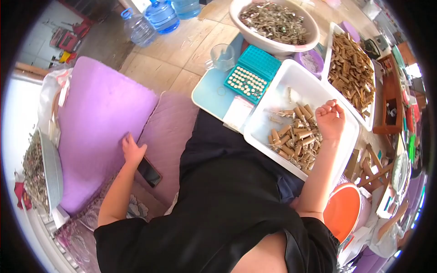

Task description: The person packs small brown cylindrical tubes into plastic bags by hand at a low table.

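My left hand (132,150) lies on the purple cushion (102,123) at the left, its fingers stretched out and holding nothing. Just below its wrist, a dark phone (149,173) rests on the purple quilted cover. Over the right side of a white tray (259,129) hangs my right hand (331,119), palm up. Its fingers curl in loosely, and I see nothing held in them. Short brown cardboard tubes (298,134) with silvery shreds are heaped in this tray.
A teal box of round white pieces (248,83) and a clear pitcher (222,57) stand left of the tray. Beyond sit a basin of metallic shreds (273,22) and a tray of brown pieces (348,68). An orange bucket (342,211) is at my right; water jugs (161,18) stand far off.
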`<state>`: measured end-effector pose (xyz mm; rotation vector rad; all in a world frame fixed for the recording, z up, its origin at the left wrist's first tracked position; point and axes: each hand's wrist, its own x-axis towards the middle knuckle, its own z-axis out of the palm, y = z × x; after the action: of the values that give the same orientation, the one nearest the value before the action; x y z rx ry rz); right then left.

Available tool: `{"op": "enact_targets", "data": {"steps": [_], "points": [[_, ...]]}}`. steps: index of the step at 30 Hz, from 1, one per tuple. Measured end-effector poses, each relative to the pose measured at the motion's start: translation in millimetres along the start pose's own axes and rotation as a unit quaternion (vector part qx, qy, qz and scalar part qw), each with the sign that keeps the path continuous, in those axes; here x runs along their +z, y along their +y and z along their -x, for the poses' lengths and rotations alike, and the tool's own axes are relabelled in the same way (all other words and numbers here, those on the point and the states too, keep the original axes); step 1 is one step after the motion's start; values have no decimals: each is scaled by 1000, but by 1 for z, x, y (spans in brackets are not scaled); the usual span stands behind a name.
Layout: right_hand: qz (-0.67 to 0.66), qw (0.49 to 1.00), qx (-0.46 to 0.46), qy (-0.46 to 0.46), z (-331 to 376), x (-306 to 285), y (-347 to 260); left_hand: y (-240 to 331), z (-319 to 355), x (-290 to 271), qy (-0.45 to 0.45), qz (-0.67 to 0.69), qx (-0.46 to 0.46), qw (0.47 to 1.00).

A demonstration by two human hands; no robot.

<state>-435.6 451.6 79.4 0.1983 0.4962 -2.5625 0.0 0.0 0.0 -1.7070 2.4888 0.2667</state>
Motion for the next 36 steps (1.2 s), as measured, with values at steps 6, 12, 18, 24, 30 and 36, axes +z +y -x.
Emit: {"op": "enact_targets", "data": {"steps": [6,12,18,24,30,36], "points": [[3,1000,-5,26,2,3,-6,188,38,-49,-36,375,406,833],[9,999,-26,40,2,10,-8,287,58,8,31,309,514,799],[13,998,-28,52,3,10,-6,299,63,45,78,258,527,806],[6,1000,-23,19,5,9,-8,299,64,32,105,274,529,796],[53,998,-18,1,9,12,-7,281,78,-10,158,284,529,784],[533,844,-29,-46,23,59,33,291,89,-52,268,267,598,706]]}}
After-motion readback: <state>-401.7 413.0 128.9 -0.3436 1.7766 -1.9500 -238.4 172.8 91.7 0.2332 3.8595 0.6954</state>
